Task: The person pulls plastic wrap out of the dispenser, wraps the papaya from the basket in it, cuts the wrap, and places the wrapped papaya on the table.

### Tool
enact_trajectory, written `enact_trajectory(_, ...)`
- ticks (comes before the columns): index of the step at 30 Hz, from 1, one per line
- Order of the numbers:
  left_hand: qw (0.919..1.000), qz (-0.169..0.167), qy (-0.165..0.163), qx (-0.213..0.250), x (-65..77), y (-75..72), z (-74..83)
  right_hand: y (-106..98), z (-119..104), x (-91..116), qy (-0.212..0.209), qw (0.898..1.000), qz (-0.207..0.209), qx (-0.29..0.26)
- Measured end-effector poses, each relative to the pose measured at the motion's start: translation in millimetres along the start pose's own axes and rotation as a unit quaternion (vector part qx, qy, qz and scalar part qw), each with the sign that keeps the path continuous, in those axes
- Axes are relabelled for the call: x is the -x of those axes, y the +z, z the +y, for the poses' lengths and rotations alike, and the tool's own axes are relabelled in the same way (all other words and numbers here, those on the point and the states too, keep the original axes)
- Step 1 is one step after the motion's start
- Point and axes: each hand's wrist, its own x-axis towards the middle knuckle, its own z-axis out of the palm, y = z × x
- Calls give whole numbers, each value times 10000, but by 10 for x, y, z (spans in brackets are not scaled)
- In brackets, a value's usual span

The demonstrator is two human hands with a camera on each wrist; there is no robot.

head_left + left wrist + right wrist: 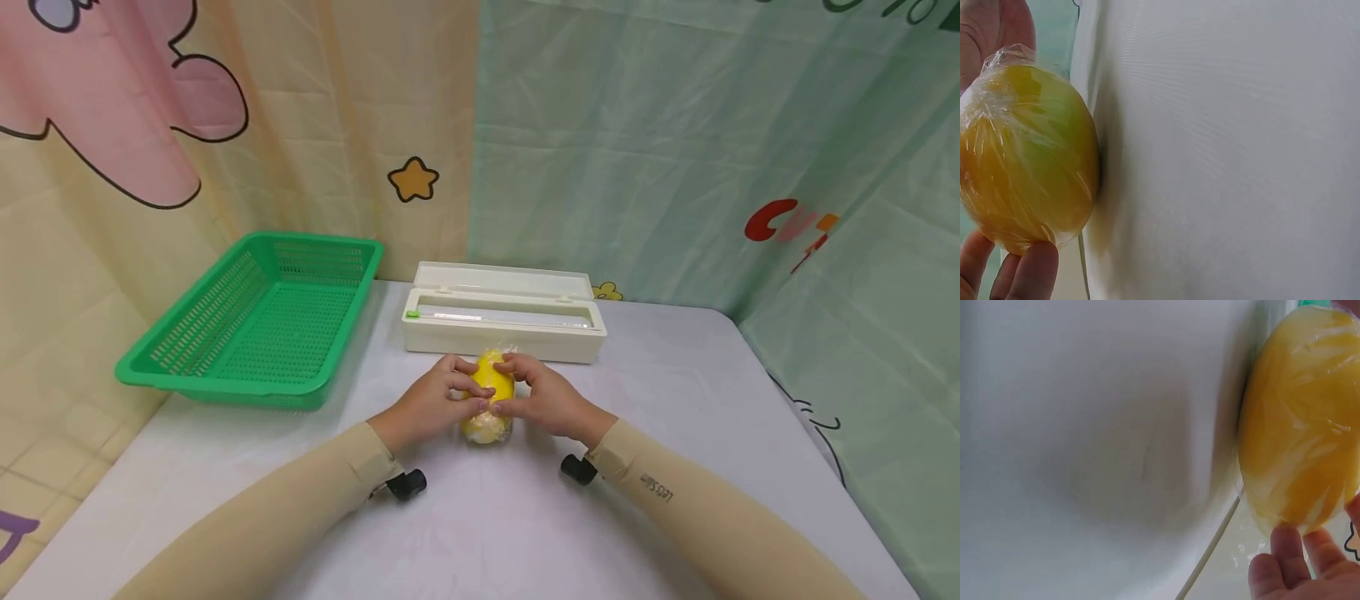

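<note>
A yellow oval fruit, mango-like with a greenish patch, stands near the middle of the table, wrapped in clear cling film. From the left side my left hand holds it, thumb and fingers at the wrapped surface. My right hand grips it from the other side, its thumb close to the left thumb over the film. The left wrist view shows fingertips at the wrapped fruit. In the right wrist view, right fingers touch one end of it. Both hands partly hide the fruit in the head view.
Just behind the hands stands a white cling film dispenser, its lid raised and a green slider at its left. A green plastic basket sits at the back left. Printed curtains border the white table.
</note>
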Motion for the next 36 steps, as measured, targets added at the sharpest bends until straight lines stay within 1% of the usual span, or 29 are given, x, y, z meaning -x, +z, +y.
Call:
enact_trajectory(3,9998,80,-57,143,4,15,-1,-31,19,3,-141,9998,-115,117)
enact_trajectory(8,9993,124,-113,322,4,47,-24,-42,16,16,-163,9994,-170,234)
enact_trajectory(14,9995,173,-128,212,22,46,-6,-38,4,29,-161,9993,-152,299)
enact_trajectory(20,9995,138,-205,176,11,50,11,-34,-6,43,-137,9994,-107,298)
enact_trajectory(30,9996,220,-151,107,26,75,8,-44,7,61,-135,9990,14,418)
enact_trajectory(34,9998,136,-87,107,45,76,10,-56,16,70,-145,9989,32,450)
enact_trajectory(36,9999,87,-39,48,54,74,16,-61,18,75,-172,9983,94,549)
